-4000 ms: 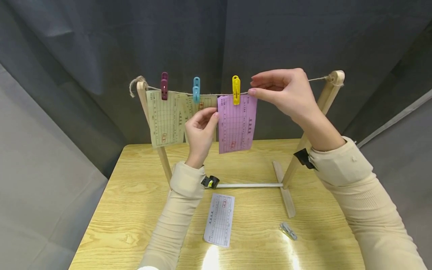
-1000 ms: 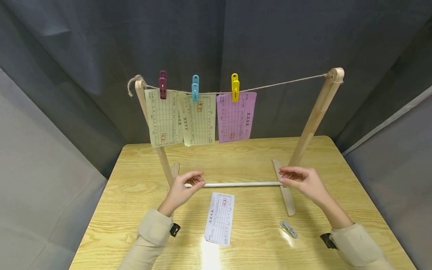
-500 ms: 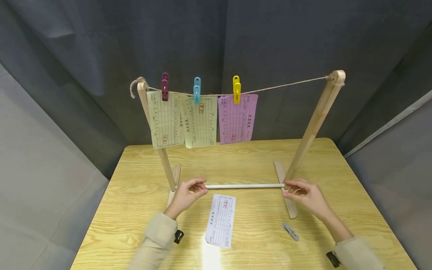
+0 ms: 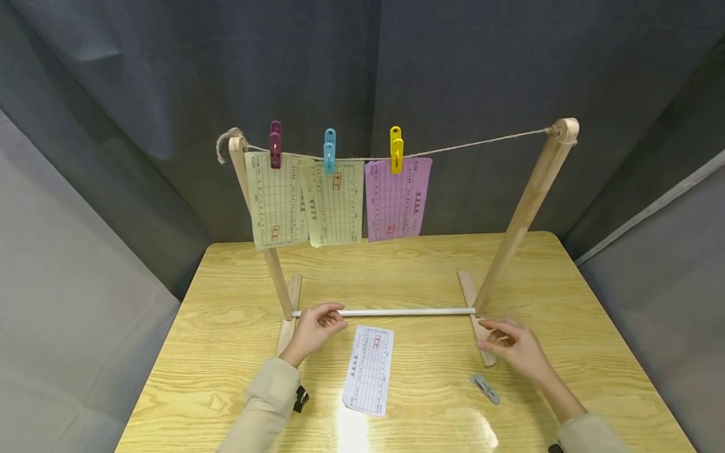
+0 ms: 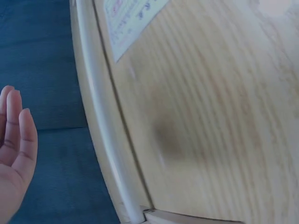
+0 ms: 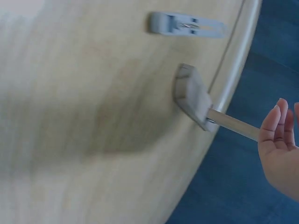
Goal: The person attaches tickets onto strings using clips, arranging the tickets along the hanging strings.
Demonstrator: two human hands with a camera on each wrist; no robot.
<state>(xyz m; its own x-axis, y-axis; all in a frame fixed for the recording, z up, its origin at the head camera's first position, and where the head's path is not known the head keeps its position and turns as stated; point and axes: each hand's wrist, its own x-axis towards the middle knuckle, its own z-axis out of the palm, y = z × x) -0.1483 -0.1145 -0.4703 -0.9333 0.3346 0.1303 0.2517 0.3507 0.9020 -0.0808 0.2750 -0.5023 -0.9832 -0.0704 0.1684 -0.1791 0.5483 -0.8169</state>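
My left hand (image 4: 314, 330) hovers with loosely bent fingers by the left end of the white crossbar (image 4: 408, 312), holding nothing. Left of the paper slip (image 4: 369, 371), which lies printed side up on the table, that hand stays apart from it. My right hand (image 4: 515, 346), also bare of any object, is near the rack's right foot, above and right of a grey clothespin (image 4: 485, 389) lying on the table. From the string hang two yellowish slips (image 4: 277, 201) and a pink slip (image 4: 398, 201), under a purple clothespin (image 4: 275, 145), a blue clothespin (image 4: 330, 151) and a yellow clothespin (image 4: 396, 150).
A wooden rack with a left post (image 4: 277, 283) and a right post (image 4: 523, 214) carries the string (image 4: 481, 143). Its right foot (image 4: 469, 289) rests on the wooden table (image 4: 198, 377). Grey curtains (image 4: 453, 69) stand behind and at the sides.
Both hands have come down from the pink slip and string to low over the table. In the last half second the right hand lowered slightly toward the grey clothespin; the left barely moved.
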